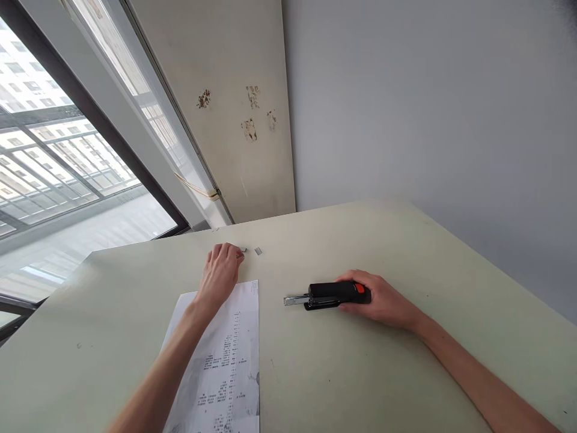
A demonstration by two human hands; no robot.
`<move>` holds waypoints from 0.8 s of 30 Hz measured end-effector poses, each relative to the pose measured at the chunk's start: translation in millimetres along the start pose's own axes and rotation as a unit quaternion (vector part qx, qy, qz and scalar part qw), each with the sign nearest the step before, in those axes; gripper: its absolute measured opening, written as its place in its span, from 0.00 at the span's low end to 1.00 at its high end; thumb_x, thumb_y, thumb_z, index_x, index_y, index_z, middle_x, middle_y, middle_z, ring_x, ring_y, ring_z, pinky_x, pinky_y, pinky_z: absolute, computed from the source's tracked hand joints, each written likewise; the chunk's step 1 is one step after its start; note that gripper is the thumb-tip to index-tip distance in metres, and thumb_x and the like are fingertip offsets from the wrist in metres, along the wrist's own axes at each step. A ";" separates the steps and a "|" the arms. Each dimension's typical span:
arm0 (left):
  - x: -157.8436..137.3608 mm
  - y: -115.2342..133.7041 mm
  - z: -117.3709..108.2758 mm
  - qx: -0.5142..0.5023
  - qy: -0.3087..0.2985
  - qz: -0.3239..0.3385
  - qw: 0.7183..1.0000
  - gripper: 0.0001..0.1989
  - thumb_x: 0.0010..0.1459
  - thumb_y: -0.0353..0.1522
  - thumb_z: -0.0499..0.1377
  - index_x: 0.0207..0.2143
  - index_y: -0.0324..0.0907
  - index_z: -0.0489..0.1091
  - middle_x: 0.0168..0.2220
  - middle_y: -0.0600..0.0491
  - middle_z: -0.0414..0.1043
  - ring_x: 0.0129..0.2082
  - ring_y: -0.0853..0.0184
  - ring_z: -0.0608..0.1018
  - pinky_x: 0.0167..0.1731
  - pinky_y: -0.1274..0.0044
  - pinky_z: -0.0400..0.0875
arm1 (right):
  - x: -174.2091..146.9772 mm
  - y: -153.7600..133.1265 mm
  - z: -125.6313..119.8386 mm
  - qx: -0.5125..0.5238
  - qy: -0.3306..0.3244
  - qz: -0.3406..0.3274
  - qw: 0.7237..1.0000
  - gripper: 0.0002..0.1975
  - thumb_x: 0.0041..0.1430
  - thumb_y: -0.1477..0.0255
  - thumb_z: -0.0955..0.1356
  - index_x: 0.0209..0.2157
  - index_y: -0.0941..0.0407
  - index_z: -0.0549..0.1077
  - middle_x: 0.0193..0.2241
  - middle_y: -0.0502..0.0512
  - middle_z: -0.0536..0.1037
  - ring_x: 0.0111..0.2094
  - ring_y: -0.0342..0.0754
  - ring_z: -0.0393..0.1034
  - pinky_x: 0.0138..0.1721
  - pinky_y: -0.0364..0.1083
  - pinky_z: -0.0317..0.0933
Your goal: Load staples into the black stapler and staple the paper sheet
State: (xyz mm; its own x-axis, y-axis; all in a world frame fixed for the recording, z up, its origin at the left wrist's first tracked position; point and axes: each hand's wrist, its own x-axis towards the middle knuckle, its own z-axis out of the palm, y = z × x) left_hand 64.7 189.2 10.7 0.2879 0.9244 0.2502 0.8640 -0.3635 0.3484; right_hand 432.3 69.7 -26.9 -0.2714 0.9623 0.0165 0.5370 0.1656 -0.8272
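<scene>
My right hand (376,297) wraps around the rear of a black stapler (331,293) with an orange-red patch on it. Out of the stapler's front, pointing left, sticks its metal staple tray (296,300). My left hand (222,270) is closed, its fingertips pinched on what looks like a small strip of staples (240,256), mostly hidden by the fingers. Just beyond those fingertips lies another small grey strip (244,249), partly covered. A separate short staple strip (258,251) rests on the table to their right. Printed paper (246,349) lies under my left wrist and forearm.
The pale table (324,379) has its far edge near a grey wall (428,108) and a beige panel (243,174) with brown worn spots. At the left stands a window (58,138) with a dark frame, and a cord (198,187) hangs near it.
</scene>
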 end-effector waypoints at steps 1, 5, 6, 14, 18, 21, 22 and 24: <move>-1.9 4.8 -1.0 -0.027 -0.001 -0.008 1.000 0.13 0.71 0.40 0.50 0.42 0.45 0.70 0.47 0.43 0.75 0.54 0.48 0.72 0.56 0.53 0.65 | -0.1 -0.2 -0.2 0.000 -0.001 -0.001 1.000 0.18 0.60 0.57 0.75 0.49 0.49 0.76 0.46 0.53 0.81 0.44 0.54 0.75 0.47 0.51 0.68; -9.3 26.0 -3.7 -0.156 -0.030 -0.044 0.986 0.18 0.73 0.46 0.47 0.45 0.45 0.68 0.42 0.47 0.77 0.44 0.57 0.79 0.48 0.62 0.74 | -0.3 -2.3 -0.9 -0.007 -0.002 0.003 1.000 0.17 0.60 0.58 0.75 0.48 0.49 0.77 0.45 0.52 0.81 0.43 0.53 0.75 0.46 0.50 0.67; -11.4 31.3 -3.3 -0.189 -0.040 -0.053 0.980 0.20 0.72 0.49 0.46 0.45 0.45 0.68 0.40 0.48 0.77 0.42 0.59 0.80 0.47 0.64 0.75 | -0.3 -3.0 -1.0 -0.011 -0.001 0.005 1.000 0.17 0.60 0.58 0.75 0.48 0.49 0.77 0.44 0.52 0.81 0.43 0.53 0.75 0.45 0.50 0.67; -34.2 66.7 -1.1 -0.374 -0.140 -0.108 0.910 0.27 0.70 0.53 0.50 0.34 0.42 0.74 0.42 0.48 0.76 0.38 0.65 0.78 0.50 0.66 0.78 | 0.0 -1.3 0.2 -0.021 -0.001 -0.007 1.000 0.17 0.61 0.57 0.74 0.47 0.50 0.76 0.43 0.53 0.80 0.42 0.54 0.74 0.46 0.51 0.67; -41.2 73.5 -5.6 -0.435 -0.194 -0.144 0.868 0.24 0.67 0.52 0.56 0.38 0.41 0.77 0.43 0.49 0.75 0.43 0.64 0.77 0.55 0.67 0.74 | 0.2 2.6 0.6 -0.020 -0.006 -0.008 1.000 0.16 0.61 0.57 0.74 0.47 0.49 0.76 0.43 0.53 0.80 0.43 0.54 0.74 0.46 0.51 0.67; -45.0 75.9 -6.5 -0.412 -0.213 -0.148 0.873 0.22 0.67 0.50 0.58 0.43 0.42 0.79 0.38 0.51 0.75 0.44 0.64 0.77 0.55 0.69 0.71 | 0.2 3.6 0.5 -0.021 -0.004 -0.011 1.000 0.16 0.61 0.58 0.74 0.47 0.48 0.76 0.43 0.53 0.80 0.42 0.54 0.74 0.45 0.51 0.67; -46.3 76.9 -6.3 -0.392 -0.210 -0.139 0.885 0.22 0.68 0.50 0.57 0.48 0.42 0.78 0.35 0.52 0.75 0.42 0.64 0.77 0.53 0.69 0.71 | 0.1 3.5 0.5 -0.021 -0.003 -0.012 1.000 0.15 0.61 0.58 0.74 0.47 0.48 0.76 0.43 0.53 0.81 0.42 0.54 0.74 0.45 0.50 0.67; -49.2 79.6 -5.6 -0.357 -0.193 -0.111 0.907 0.24 0.71 0.48 0.53 0.57 0.43 0.74 0.33 0.54 0.75 0.38 0.65 0.77 0.48 0.71 0.73 | 0.1 3.0 0.5 -0.024 0.000 -0.015 1.000 0.15 0.62 0.58 0.74 0.47 0.48 0.77 0.43 0.53 0.81 0.41 0.54 0.74 0.44 0.50 0.67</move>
State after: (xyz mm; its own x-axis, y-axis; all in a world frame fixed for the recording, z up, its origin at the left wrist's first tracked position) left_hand 117.0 114.1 31.2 0.3821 0.9054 -0.1853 0.4704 -0.0179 0.8823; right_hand 433.4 70.1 -29.7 -0.2880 0.9568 0.0404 0.5662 0.2041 -0.7986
